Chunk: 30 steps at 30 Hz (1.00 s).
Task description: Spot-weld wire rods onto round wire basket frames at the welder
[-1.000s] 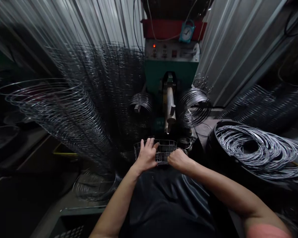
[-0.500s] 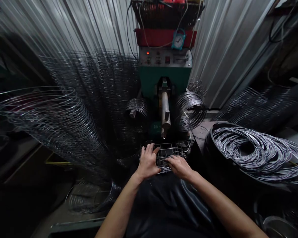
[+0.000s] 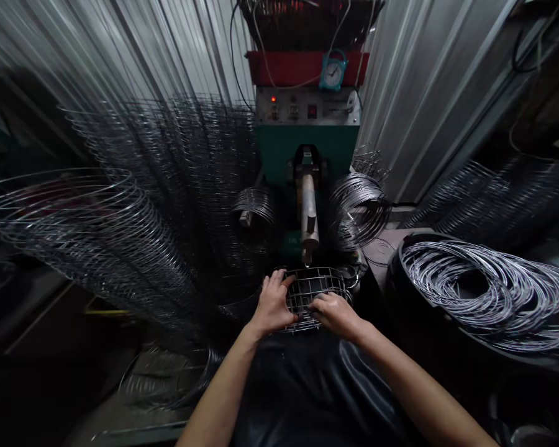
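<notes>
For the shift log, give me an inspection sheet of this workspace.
Surface: grey bench top, largely in shadow.
Job's things: wire basket, just below the metal ram of the green machine.
Clutter: stacked wire rings at left; wire hoops heaped on a black tub at right.
Hands: left hand and right hand both grip the basket, bare.
Cables: black cable and white cable above the control panel.
Surroundings: corrugated metal wall; clock on a red shelf.
</notes>
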Tool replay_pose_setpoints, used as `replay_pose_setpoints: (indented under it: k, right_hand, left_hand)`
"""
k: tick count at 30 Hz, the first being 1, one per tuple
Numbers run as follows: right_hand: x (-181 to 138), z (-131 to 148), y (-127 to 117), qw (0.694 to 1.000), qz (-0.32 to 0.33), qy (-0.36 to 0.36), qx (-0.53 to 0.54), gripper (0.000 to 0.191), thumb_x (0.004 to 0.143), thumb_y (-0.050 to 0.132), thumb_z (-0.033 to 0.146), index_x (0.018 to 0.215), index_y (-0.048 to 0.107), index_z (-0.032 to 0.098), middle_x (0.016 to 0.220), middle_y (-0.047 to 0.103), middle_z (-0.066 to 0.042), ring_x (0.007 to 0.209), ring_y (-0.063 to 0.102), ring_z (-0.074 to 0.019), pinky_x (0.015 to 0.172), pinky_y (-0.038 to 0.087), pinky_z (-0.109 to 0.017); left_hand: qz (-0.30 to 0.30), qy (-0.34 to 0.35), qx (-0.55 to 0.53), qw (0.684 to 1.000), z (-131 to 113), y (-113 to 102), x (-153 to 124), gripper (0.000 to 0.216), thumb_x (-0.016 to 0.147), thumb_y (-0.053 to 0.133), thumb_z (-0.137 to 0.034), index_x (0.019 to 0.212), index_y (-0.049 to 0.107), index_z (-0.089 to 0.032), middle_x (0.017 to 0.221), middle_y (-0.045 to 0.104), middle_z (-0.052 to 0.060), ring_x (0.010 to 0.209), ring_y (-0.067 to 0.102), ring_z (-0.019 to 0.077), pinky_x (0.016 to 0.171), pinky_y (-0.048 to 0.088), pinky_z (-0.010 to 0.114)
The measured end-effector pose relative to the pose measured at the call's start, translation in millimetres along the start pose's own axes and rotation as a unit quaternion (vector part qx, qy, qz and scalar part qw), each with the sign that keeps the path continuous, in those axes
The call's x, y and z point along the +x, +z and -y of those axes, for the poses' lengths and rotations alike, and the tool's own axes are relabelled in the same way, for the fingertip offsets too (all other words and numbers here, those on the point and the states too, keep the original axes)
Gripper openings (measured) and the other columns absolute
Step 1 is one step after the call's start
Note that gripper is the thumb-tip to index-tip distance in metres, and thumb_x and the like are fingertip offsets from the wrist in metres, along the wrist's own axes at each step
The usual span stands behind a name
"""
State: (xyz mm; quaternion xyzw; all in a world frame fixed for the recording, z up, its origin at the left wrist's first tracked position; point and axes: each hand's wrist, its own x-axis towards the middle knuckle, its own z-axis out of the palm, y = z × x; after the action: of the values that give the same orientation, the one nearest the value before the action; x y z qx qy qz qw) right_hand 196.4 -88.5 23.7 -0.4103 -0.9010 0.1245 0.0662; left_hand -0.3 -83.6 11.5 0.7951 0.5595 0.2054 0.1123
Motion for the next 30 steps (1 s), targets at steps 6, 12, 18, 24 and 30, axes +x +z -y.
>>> replay_pose_setpoints:
  k: [6, 12, 18, 24, 30]
  right_hand:
    - [8.6, -8.0, -1.6, 0.999, -0.033, -0.005, -0.022, 0.013, 0.084, 0.059, 0.017, 0.095, 0.066, 0.019, 0.086, 0.064, -0.005, 0.076, 0.059, -0.0163, 0.072, 0.044, -0.027]
    - [25.9, -20.9, -7.6, 0.999, -0.039, 0.000, -0.028, 0.013, 0.086, 0.058, 0.019, 0.096, 0.066, 0.019, 0.089, 0.066, -0.005, 0.078, 0.060, -0.0153, 0.071, 0.042, -0.025]
    - [23.7, -20.6, -1.0, 0.991, -0.100, 0.003, -0.086, 0.014, 0.086, 0.056, 0.018, 0.093, 0.068, 0.022, 0.083, 0.068, -0.003, 0.070, 0.059, -0.0143, 0.067, 0.035, -0.027]
    - [37.6, -21.4, -0.5, 0.981, -0.143, 0.031, -0.127, 0.017, 0.089, 0.051, 0.019, 0.091, 0.068, 0.021, 0.085, 0.069, -0.003, 0.070, 0.058, -0.0139, 0.065, 0.030, -0.029]
    - [44.5, -22.8, 3.6, 0.978, -0.155, 0.038, -0.133, 0.019, 0.090, 0.050, 0.019, 0.087, 0.068, 0.021, 0.083, 0.069, -0.003, 0.073, 0.058, -0.0139, 0.069, 0.030, -0.029]
  left_hand:
    - [0.004, 0.003, -0.029, 1.000, 8.2, 0.1, 14.3, 0.087, 0.051, 0.078, -0.034, 0.129, 0.043, -0.014, 0.142, 0.032, 0.020, 0.134, 0.028, 0.0350, 0.110, 0.022, 0.051]
    - [0.015, -0.008, -0.046, 0.999, 11.4, -5.6, 36.3, 0.088, 0.049, 0.080, -0.034, 0.127, 0.046, -0.014, 0.141, 0.034, 0.021, 0.133, 0.028, 0.0352, 0.108, 0.024, 0.053]
    - [0.020, -0.013, -0.036, 0.999, 12.7, -5.1, 38.8, 0.089, 0.047, 0.082, -0.030, 0.128, 0.046, -0.016, 0.140, 0.035, 0.019, 0.132, 0.029, 0.0357, 0.107, 0.027, 0.053]
    - [-0.006, -0.022, -0.011, 1.000, 16.5, -5.8, 54.8, 0.085, 0.051, 0.080, -0.033, 0.127, 0.047, -0.015, 0.138, 0.036, 0.019, 0.131, 0.030, 0.0345, 0.106, 0.029, 0.050]
    - [-0.017, -0.001, -0.004, 1.000, 18.4, -8.3, 60.9, 0.081, 0.052, 0.079, -0.037, 0.124, 0.050, -0.015, 0.133, 0.040, 0.017, 0.125, 0.039, 0.0341, 0.102, 0.034, 0.047]
